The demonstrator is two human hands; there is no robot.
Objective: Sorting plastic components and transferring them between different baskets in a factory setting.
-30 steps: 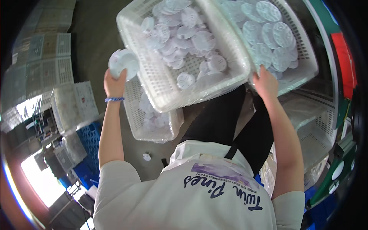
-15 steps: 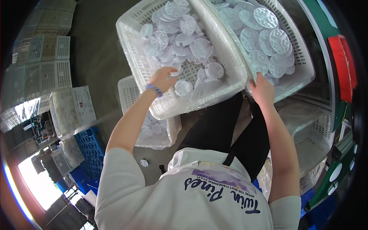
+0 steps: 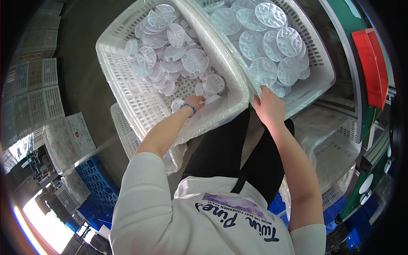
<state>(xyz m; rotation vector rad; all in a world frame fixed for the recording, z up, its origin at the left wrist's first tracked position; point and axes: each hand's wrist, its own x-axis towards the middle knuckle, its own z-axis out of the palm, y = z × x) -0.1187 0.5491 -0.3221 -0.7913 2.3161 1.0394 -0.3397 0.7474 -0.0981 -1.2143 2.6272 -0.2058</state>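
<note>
My left hand (image 3: 195, 103) reaches into the near part of the left white basket (image 3: 121, 78). Its fingers are bent together at a white plastic piece (image 3: 212, 99), partly hidden by the basket's liner. Close by are a round white plastic cap (image 3: 214, 84) and another white disc (image 3: 177, 104) beside the wrist. Farther in lies a heap of clear, ribbed plastic discs (image 3: 172, 53). My right hand (image 3: 270, 105) is closed on the plastic-lined near rim of the right basket (image 3: 312, 95). That basket holds larger clear discs (image 3: 263, 70).
Another white basket (image 3: 123, 125) stands lower, beneath the left one. Stacked cartons (image 3: 40, 80) and a blue plastic crate (image 3: 97, 180) are at the left. On the right are a red bin (image 3: 370, 70), a green-edged frame (image 3: 335, 19) and a lower lined basket (image 3: 335, 159).
The view has shifted, so both baskets sit farther left. My left hand has moved from beside the heap toward the white caps at the near right. My right hand stays on the rim.
</note>
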